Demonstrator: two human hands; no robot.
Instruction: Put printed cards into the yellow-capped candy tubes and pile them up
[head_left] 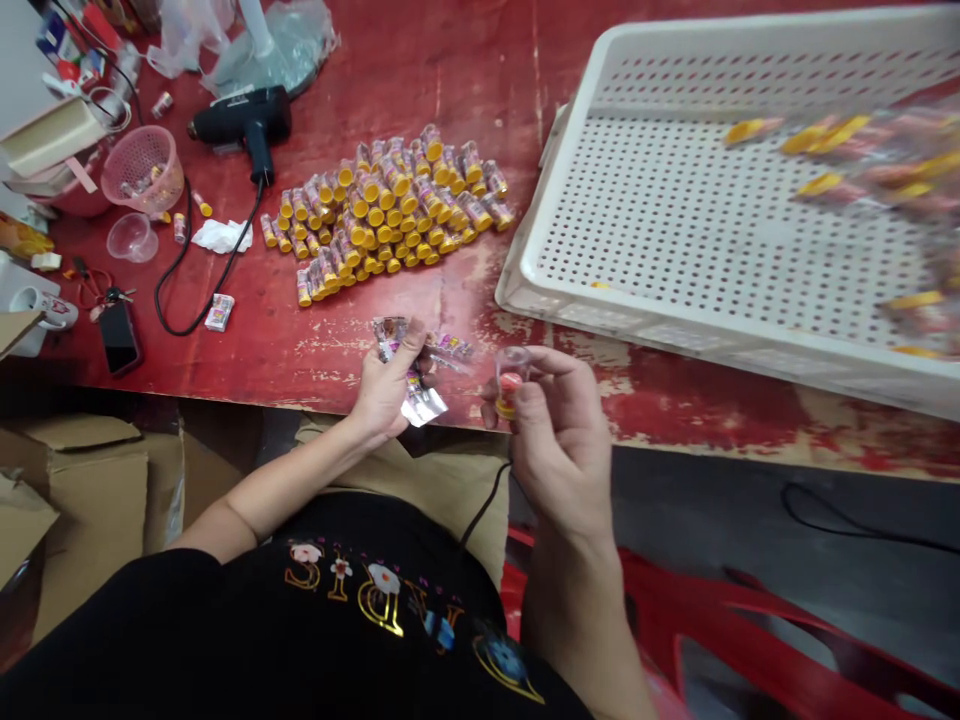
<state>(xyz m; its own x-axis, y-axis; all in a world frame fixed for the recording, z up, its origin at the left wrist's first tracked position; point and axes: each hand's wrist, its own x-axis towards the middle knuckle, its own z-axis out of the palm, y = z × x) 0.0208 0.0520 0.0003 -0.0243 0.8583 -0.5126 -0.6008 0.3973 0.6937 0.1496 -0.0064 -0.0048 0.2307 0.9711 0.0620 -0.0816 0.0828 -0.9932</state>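
My left hand [386,380] is closed on several printed plastic sleeves [424,402], which look shiny and stick out on both sides of the fingers. In my right hand [559,420] is a small clear tube [512,380] with a pinkish-red filling and a yellow end at the bottom, pinched between thumb and fingers. Both hands are over the front edge of the red table [315,360], a short way apart. Beyond them lies a pile of wrapped tubes with yellow ends [390,215].
On the right stands a white perforated tray [660,250] holding several yellow-ended tubes [832,135], blurred. At the left are a heat gun [247,120] with a black cord, a pink basket [142,165], a clear cup [133,238], a phone [120,335] and a mug [46,308].
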